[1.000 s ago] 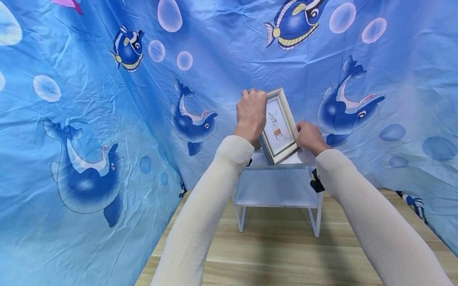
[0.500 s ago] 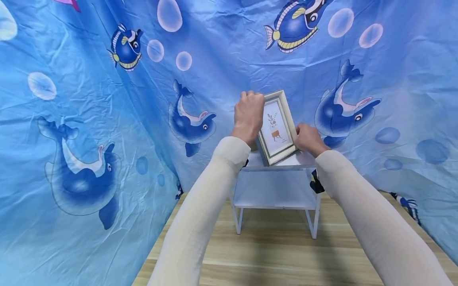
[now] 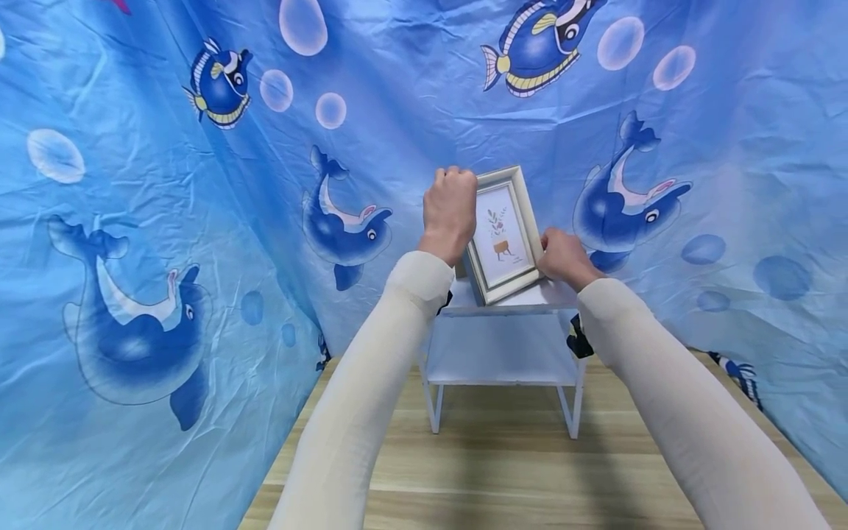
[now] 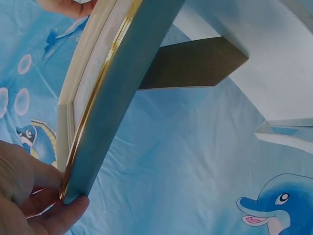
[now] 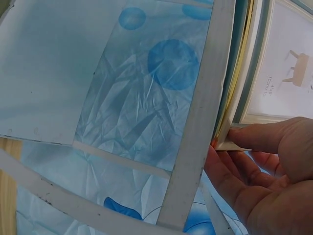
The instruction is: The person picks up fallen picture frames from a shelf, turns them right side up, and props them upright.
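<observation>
A cream picture frame (image 3: 523,206) with a potted-plant print stands tilted on the white table (image 3: 546,296). My left hand (image 3: 450,213) grips its upper left corner. In the left wrist view the fingers (image 4: 58,215) pinch that corner front and back, and a brown stand leg (image 4: 195,63) juts out from the frame's back. My right hand (image 3: 564,258) holds the lower right corner. The thumb (image 5: 259,134) lies on the front of the frame there, with the other fingers curled under and behind it, as the right wrist view shows.
The white table has a lower shelf (image 3: 497,350) and thin metal legs (image 3: 573,412). It stands on a wood-patterned floor (image 3: 517,478). A blue cloth printed with dolphins and fish (image 3: 397,96) hangs close behind and along the left side.
Both hands keep their hold on the picture frame, which stays tilted in nearly the same pose. The whole head view has shifted slightly, so table, frame and hands appear a little further left.
</observation>
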### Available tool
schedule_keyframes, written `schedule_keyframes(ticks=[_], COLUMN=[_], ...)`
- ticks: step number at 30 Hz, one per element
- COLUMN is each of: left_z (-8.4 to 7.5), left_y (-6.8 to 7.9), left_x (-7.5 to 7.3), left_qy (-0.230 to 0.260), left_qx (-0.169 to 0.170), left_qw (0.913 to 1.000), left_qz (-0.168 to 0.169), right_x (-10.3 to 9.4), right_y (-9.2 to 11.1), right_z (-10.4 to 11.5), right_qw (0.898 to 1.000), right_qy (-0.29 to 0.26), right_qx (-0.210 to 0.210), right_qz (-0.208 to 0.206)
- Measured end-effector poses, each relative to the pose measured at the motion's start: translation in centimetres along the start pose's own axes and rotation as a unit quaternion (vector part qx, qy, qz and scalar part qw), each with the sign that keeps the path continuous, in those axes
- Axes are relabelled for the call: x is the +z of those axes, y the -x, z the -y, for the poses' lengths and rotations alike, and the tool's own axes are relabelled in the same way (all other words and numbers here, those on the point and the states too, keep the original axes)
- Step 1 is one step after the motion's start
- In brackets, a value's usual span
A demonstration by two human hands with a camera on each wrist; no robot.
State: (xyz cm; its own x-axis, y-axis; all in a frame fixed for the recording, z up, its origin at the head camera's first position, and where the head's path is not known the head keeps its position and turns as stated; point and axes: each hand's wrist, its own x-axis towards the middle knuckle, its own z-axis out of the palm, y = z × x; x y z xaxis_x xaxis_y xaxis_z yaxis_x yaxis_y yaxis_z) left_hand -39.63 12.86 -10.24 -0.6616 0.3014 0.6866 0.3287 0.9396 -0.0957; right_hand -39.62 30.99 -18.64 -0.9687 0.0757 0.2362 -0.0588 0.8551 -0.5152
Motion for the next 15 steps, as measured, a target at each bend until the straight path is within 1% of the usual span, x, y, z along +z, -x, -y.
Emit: schedule_keyframes(ticks=[2,9,15], left_z=[0.11,0.44,0.42], left_y=[-0.04,-0.35,-0.50], left_x=[0.02,0.15,0.28], left_qy=[0.009,0.035,0.053], left_qx=[-0.001,-0.017,-0.017], left_qw=[0.9999,0.9992,0.9985], left_qz=[-0.004,0.007,-0.003], right_x=[0.00,-0.05,-0.10], right_y=[0.10,0.26,0.67], right_z=[0.04,0.06,0.03], right_qw=[1.000,1.000,1.000], right_qy=[-0.001,-0.003,-0.010], right_qx=[0.002,0.003,0.005], right_qz=[0.001,0.005,0.003])
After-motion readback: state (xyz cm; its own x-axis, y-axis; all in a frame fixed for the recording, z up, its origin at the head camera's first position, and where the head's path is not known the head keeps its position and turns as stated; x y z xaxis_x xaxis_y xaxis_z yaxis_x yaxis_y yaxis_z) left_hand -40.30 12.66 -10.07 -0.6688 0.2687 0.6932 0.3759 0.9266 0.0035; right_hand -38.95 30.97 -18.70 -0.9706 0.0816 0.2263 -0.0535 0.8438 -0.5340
